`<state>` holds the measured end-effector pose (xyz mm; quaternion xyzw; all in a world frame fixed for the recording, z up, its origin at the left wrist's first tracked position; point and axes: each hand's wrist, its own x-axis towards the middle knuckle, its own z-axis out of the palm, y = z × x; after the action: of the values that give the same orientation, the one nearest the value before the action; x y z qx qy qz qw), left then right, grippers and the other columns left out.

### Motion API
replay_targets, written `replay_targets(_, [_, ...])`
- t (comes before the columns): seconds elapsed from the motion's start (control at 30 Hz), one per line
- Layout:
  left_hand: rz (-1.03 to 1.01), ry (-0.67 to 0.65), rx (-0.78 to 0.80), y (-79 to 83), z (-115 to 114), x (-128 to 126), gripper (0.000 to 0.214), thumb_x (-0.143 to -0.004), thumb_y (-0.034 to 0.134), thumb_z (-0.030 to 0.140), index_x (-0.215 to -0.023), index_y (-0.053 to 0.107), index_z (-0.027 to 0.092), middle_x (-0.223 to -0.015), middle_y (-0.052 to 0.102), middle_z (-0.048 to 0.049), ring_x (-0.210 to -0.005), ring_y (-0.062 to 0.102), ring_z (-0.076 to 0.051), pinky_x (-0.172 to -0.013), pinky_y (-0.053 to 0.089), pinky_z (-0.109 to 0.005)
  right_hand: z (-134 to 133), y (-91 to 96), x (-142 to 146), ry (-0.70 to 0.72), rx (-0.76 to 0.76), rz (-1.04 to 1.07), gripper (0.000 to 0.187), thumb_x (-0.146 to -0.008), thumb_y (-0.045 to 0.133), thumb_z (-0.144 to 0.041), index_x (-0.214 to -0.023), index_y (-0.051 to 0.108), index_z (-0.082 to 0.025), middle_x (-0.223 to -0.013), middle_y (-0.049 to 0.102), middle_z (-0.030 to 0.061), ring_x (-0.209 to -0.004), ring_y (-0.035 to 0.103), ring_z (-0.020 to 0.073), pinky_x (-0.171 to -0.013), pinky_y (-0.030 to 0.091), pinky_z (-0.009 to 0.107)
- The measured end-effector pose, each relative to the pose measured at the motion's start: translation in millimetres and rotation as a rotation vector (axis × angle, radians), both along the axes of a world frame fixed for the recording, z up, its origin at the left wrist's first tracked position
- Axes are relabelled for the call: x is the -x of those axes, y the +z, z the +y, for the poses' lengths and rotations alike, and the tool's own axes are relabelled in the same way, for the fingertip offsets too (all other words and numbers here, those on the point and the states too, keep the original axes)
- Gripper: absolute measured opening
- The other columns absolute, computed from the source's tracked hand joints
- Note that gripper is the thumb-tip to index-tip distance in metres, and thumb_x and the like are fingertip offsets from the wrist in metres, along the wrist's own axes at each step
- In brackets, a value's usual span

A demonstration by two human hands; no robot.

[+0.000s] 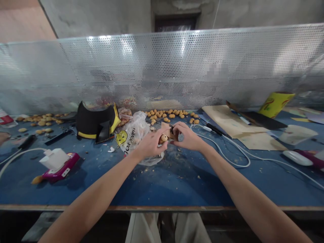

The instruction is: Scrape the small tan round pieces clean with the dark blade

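Observation:
My left hand [152, 143] pinches a small round wooden bead [164, 137] at its fingertips. My right hand [187, 136] grips a folded piece of tan paper or card [167, 130], which touches the bead. Both hands hover close together over the blue workbench [162, 189]. Behind my left hand lies a clear plastic "THANK YOU" bag [135, 135]. Several similar wooden pieces [169, 115] are scattered just beyond my hands, and another group [40, 119] lies further left.
A black and yellow object [96, 121] stands left of the bag. A white charger on a pink device [54, 159] sits at left, and a white cable [222, 152] loops at right. Cardboard sheets [227, 121] lie at right. A perforated metal panel [162, 71] runs behind the bench.

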<state>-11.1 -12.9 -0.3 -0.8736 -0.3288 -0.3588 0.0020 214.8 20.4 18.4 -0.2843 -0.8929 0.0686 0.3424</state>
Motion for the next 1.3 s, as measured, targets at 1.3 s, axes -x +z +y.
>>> replay_targets(1.3, [-0.061, 0.098, 0.064, 4.2, 7, 3, 0.045, -0.094, 0.042, 0.027, -0.136, 0.034, 0.013, -0.093, 0.063, -0.008, -0.077, 0.063, -0.02, -0.075, 0.05, -0.035, -1, -2.0, 7, -0.022, -0.021, 0.09, 0.013, -0.09, 0.051, -0.02, -0.099, 0.061, -0.02, -0.1, 0.064, 0.0086, -0.096, 0.06, 0.0235, -0.086, 0.049, 0.04])
